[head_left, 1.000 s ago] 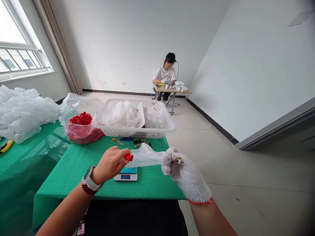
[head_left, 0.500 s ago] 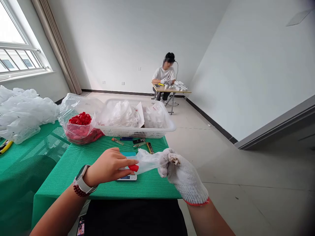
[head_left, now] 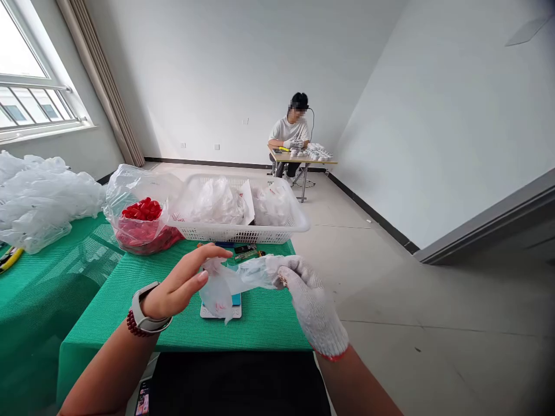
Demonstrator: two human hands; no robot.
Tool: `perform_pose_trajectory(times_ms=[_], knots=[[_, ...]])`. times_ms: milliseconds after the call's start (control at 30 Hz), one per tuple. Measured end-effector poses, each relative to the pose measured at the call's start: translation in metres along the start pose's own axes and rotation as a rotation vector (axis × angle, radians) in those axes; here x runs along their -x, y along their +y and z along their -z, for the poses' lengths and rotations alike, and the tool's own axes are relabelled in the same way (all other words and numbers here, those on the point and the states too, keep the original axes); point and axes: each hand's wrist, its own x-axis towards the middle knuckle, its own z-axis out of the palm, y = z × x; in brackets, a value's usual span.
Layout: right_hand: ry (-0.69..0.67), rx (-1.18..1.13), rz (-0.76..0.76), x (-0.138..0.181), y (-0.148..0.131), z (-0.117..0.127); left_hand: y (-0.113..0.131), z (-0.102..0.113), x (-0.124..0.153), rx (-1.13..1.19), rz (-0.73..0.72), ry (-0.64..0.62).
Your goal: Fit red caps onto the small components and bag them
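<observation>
My right hand (head_left: 303,294), in a white knit glove, is closed on the top of a small clear plastic bag (head_left: 225,283). The bag hangs down over a small digital scale (head_left: 219,312) with a blue top on the green table (head_left: 130,289). A faint red shape shows through the bag near its bottom. My bare left hand (head_left: 182,283), with a watch and bead bracelet at the wrist, has its fingers stretched out and touches the bag's left edge.
A clear bag of red caps (head_left: 141,222) sits at the table's back left beside a white basket (head_left: 243,231) holding plastic bags. Pens and small tools (head_left: 243,249) lie behind the scale. Heaped clear bags (head_left: 39,196) cover the left table. Another person (head_left: 290,136) sits at a far desk.
My left hand let go of the red cap it pinched at the bag's mouth and opened. The bag now hangs lower over the scale, and my right hand moved left.
</observation>
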Motion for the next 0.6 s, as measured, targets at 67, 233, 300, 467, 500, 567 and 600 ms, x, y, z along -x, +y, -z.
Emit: perform_pose_trajectory(times_ms=[67, 233, 300, 467, 500, 567, 600], knots=[[-0.028, 0.035, 0.024, -0.001, -0.001, -0.004, -0.001, -0.003, 0.001, 0.091, 0.039, 0.083], [-0.059, 0.083, 0.091, -0.008, -0.008, -0.018, 0.000, -0.018, -0.008, 0.209, -0.013, 0.032], [-0.070, 0.121, 0.125, -0.010, -0.014, -0.023, 0.000, -0.023, -0.011, 0.230, -0.031, 0.007], [-0.167, 0.217, 0.141, -0.007, -0.028, -0.032, -0.005, -0.034, -0.010, 0.222, 0.016, 0.033], [-0.189, 0.225, 0.133, -0.006, -0.029, -0.034, -0.006, -0.036, -0.010, 0.219, 0.021, 0.047], [-0.234, 0.260, 0.116, -0.003, -0.031, -0.037, -0.007, -0.039, -0.010, 0.219, 0.019, 0.082], [-0.248, 0.290, 0.115, -0.002, -0.031, -0.039, -0.007, -0.040, -0.011, 0.223, 0.012, 0.095]])
